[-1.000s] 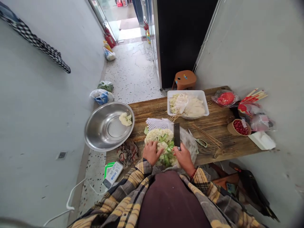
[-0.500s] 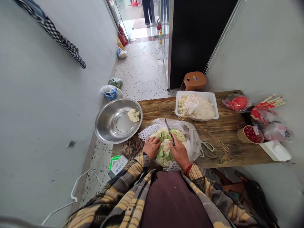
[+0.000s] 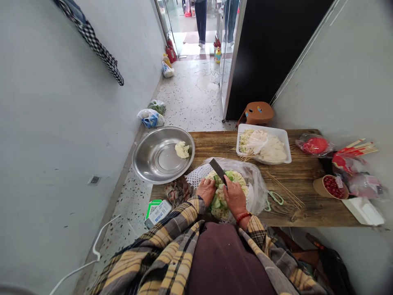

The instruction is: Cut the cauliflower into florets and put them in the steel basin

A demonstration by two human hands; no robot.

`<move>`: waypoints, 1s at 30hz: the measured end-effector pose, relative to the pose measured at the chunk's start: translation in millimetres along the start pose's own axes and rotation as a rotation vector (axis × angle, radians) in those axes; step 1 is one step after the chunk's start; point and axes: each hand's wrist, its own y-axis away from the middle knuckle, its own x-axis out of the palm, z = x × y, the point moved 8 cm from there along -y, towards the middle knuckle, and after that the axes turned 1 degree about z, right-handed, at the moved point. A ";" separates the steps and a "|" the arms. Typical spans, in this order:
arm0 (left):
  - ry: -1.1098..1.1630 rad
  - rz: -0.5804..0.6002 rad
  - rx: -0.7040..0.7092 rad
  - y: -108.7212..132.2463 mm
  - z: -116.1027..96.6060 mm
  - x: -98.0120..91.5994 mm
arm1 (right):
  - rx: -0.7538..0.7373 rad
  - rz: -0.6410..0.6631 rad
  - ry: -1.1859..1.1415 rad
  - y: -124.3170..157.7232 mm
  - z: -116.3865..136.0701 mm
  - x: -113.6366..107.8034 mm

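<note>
In my right hand [image 3: 235, 198] is a knife [image 3: 217, 169], its dark blade pointing up and to the left over a cauliflower [image 3: 221, 208]. My left hand [image 3: 206, 190] grips the left side of the cauliflower, fingers curled against its green leaves and stems. The cauliflower sits upturned on a clear plastic bag [image 3: 259, 180] and a white foam net [image 3: 196, 175]. To the left stands a steel basin [image 3: 141, 157] with one cauliflower floret [image 3: 182, 150] inside, against its right side.
A white plastic tub [image 3: 287, 144] holds florets and pale slices at the table's back. Skewers [image 3: 285, 190] and green-handled scissors [image 3: 275, 198] lie right of the bag. A paper bowl [image 3: 322, 186] of red beads or seeds stands farther right. A brown stool [image 3: 260, 112] is behind.
The view has shifted, so things sit farther right. The knife blade has turned, showing its broad face and leaning more to the left. Both hands stay at the cauliflower.
</note>
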 end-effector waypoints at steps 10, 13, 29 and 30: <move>-0.059 0.228 0.007 -3.3 -6.5 4.8 | 0.071 -0.107 0.071 -0.6 -4.6 -0.1; -0.070 0.251 0.003 0.7 -7.3 6.2 | 0.090 -0.120 0.045 -1.5 -5.3 1.3; 0.000 0.233 -0.188 6.5 1.2 20.7 | 0.006 0.007 0.002 -11.6 20.9 -9.4; 0.012 0.252 -0.191 5.5 0.8 20.6 | -0.005 0.015 0.017 -12.5 18.4 -5.9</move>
